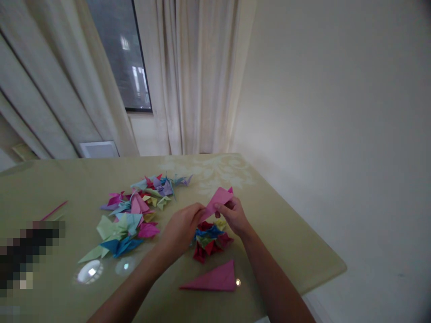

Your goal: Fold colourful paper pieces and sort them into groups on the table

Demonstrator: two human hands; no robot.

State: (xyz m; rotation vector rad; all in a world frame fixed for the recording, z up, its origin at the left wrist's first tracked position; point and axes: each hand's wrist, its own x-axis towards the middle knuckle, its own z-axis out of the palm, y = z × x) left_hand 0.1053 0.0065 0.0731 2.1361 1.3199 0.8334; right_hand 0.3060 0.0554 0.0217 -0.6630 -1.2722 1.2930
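A folded pink paper (218,200) is pinched between both hands above the table. My left hand (182,225) grips its lower left edge, fingers closed. Its right side sits in my right hand (235,216), thumb on top. Directly beneath my hands lies a small heap of folded paper pieces (209,240) in red, blue, green and yellow. A flat pink paper triangle (215,278) rests on the table nearer to me, between my forearms.
A wide scatter of coloured origami pieces (134,213) covers the greenish table (296,251) to the left. A thin pink strip (54,210) lies far left, above a blurred-out patch. The table's right edge drops off; curtains and a window stand behind.
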